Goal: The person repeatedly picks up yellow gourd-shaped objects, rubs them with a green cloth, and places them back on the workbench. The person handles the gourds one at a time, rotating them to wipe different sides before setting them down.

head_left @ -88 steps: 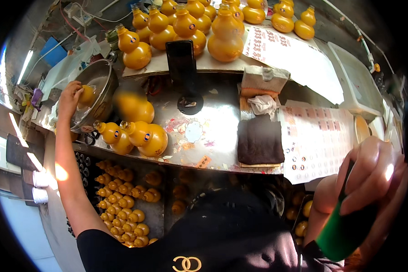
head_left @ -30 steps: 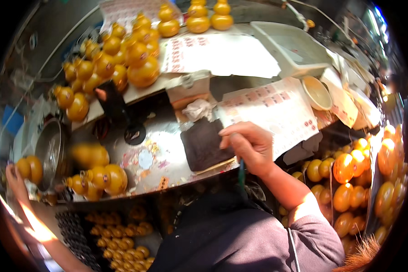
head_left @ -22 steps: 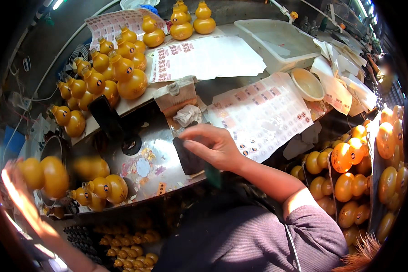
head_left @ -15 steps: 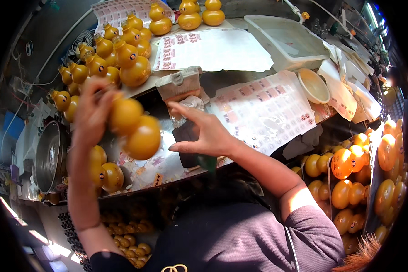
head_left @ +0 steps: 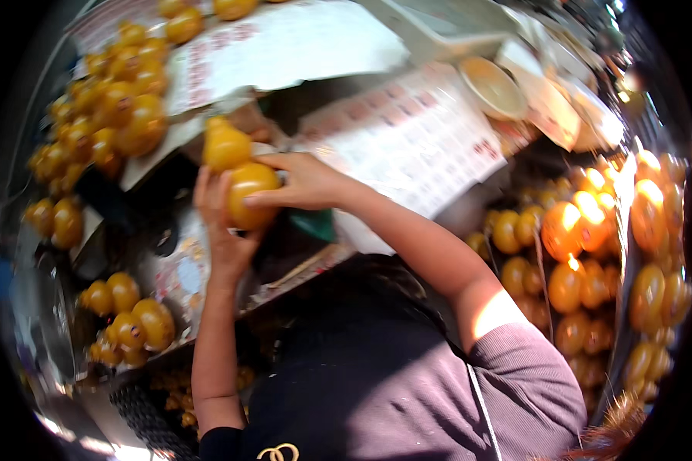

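A glossy yellow gourd-shaped bottle (head_left: 251, 184) is held between both hands above the work table, its narrow end tilted away and to the left. My left hand (head_left: 221, 211) wraps the bottle's left side and underside. My right hand (head_left: 304, 181) grips the bigger bulb from the right, with thumb and fingers against it. Just beyond the hands a translucent sheet of printed stickers (head_left: 423, 138) lies on the table. Below my right hand a dark green thing (head_left: 313, 225) shows in part; its kind I cannot tell. The picture is blurred by motion.
More gourd bottles crowd the back left (head_left: 115, 104), and several stand at the near left (head_left: 142, 323). A white printed sheet (head_left: 284, 54), a round bowl (head_left: 494, 88) and a plastic bin (head_left: 446, 27) lie farther back. Partitioned boxes of bottles (head_left: 569, 292) stand at the right.
My left hand has brought the bottle right and inward to my right hand, which was empty with fingers apart and now grips it too. The view has shifted.
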`<state>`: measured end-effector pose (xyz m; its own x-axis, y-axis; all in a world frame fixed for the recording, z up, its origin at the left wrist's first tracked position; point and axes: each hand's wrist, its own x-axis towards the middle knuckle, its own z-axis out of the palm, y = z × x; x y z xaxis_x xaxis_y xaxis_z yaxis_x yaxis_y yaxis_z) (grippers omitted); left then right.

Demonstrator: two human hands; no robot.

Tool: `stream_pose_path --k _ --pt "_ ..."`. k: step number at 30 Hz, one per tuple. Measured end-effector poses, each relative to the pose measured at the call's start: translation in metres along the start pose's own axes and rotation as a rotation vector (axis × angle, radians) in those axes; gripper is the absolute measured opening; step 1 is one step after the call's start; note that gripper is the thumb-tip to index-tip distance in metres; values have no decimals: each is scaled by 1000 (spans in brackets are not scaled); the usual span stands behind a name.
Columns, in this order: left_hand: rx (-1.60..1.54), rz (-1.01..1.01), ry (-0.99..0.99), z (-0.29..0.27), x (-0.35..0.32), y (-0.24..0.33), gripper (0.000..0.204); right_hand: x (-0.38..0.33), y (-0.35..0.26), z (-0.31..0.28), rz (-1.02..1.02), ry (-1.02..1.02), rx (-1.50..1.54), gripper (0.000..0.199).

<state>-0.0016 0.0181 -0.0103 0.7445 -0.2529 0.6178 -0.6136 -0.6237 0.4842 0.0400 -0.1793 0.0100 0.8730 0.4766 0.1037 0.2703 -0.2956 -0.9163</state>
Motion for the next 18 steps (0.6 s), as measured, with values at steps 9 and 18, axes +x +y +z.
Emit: stream_pose_path --k 9,18 --pt "-90 -120 21 11 -6 11 86 -65 81 -54 237 442 -399 57" --pt "-104 -142 -4 15 -9 18 87 -127 90 -112 379 250 -939 33"
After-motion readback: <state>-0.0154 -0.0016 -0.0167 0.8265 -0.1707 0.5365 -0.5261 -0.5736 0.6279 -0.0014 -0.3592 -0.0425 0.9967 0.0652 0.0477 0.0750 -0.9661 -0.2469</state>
